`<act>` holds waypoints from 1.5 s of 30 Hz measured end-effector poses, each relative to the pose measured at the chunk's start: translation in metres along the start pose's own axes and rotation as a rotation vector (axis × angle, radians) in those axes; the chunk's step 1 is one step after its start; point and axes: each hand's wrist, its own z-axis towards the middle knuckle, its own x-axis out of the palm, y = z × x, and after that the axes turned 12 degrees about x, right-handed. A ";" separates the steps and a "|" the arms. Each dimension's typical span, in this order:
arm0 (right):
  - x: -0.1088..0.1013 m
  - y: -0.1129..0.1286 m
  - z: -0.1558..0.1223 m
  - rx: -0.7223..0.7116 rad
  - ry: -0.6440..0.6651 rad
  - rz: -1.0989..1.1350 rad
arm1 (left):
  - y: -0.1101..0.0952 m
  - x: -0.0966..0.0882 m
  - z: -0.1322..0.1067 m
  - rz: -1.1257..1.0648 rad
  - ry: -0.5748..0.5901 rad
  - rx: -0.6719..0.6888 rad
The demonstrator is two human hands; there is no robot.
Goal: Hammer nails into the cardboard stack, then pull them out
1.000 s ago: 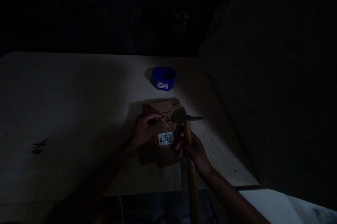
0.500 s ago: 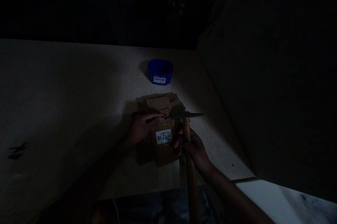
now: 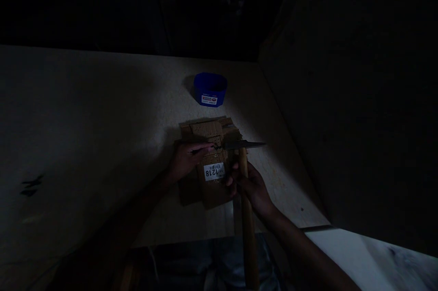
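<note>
A brown wooden block (image 3: pixel 214 188) with a white "1218" label (image 3: pixel 214 171) lies on the pale tabletop (image 3: pixel 102 113). My left hand (image 3: pixel 186 161) rests on the block with its fingers pinched at a small dark thing near the hammer's head, too dim to name. My right hand (image 3: pixel 251 188) is wrapped round the wooden handle of a hammer (image 3: pixel 243 163). The hammer's dark metal head lies across the top of the block, its tip pointing right.
A blue tub (image 3: pixel 210 89) with a white and red label stands beyond the block. A tall board (image 3: pixel 342 113) rises along the table's right side. A white surface (image 3: pixel 359 254) shows at the lower right. Black marks (image 3: pixel 30 186) sit at the table's left.
The view has shifted slightly, so everything sits a little higher in the frame. Both hands stay on the block and hammer in nearly the same pose.
</note>
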 end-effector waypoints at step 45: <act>0.020 0.051 -0.017 -0.124 -0.083 -0.846 | 0.011 0.014 -0.005 -0.034 -0.008 -0.029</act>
